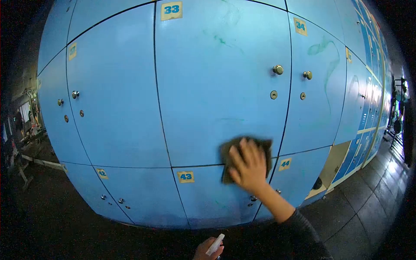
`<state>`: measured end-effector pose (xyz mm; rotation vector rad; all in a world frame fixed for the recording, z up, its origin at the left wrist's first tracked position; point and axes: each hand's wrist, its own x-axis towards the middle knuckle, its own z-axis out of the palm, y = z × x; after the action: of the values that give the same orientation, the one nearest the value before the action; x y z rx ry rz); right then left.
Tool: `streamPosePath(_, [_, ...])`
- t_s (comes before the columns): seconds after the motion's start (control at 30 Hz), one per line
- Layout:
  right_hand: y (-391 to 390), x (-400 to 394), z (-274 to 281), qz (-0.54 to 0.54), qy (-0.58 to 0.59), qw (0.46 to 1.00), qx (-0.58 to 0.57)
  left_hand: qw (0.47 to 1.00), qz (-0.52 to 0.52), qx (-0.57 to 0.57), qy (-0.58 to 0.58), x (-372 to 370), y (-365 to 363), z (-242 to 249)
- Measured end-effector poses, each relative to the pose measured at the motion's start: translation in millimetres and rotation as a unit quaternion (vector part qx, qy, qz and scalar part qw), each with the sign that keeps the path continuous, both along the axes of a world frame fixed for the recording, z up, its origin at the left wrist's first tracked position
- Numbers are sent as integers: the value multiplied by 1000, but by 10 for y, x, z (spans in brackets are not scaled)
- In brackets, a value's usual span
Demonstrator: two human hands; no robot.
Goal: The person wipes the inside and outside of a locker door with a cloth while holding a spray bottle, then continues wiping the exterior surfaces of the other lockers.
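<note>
My right hand [249, 167] presses a dark, folded cloth [226, 151] against the blue lockers, its fingers spread over it. The cloth lies across the seam between the locker door numbered 33 [216, 95] and the door numbered 43 [203, 199] below, near their right side. Green smears [223, 42] mark the upper part of door 33, and a thin green line shows above the cloth. Low at the bottom edge, my left hand [207, 251] is closed around a narrow white object [215, 244]; its lower part is out of sight.
Door 34 [316, 95] on the right carries green smears too. Round metal knobs [277, 69] and locks stick out from the doors. An open compartment [336, 162] is at the lower right, beside a dark tiled floor [364, 216]. Gym equipment stands at both far sides.
</note>
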<state>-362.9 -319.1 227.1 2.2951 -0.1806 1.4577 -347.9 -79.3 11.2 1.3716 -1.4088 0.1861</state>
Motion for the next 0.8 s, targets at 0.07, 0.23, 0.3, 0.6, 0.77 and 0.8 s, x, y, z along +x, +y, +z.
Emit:
streamPosePath(0.07, [12,20,-541,12,127,989,-73,990,-27,73,117,-37,76,122])
streamPosePath(0.23, [31,87,-493,20,206,949,-239,998,18,49,22,-45,91,107])
streamPosePath(0.3, [106,145,-23,19,153,965,-213,998,43,38,-20,-32,81,56])
streamPosePath(0.6, [428,507,1285,48,-113,989,-83,999,47,-1,8,-50,63,21])
streamPosePath(0.77, [577,499,411,27,12,995,-91,989,91,-41,-107,-2,4,-69])
streamPosePath(0.8, [595,466,158,25,65,991,-110,993,84,-16,-79,-19,24,-50])
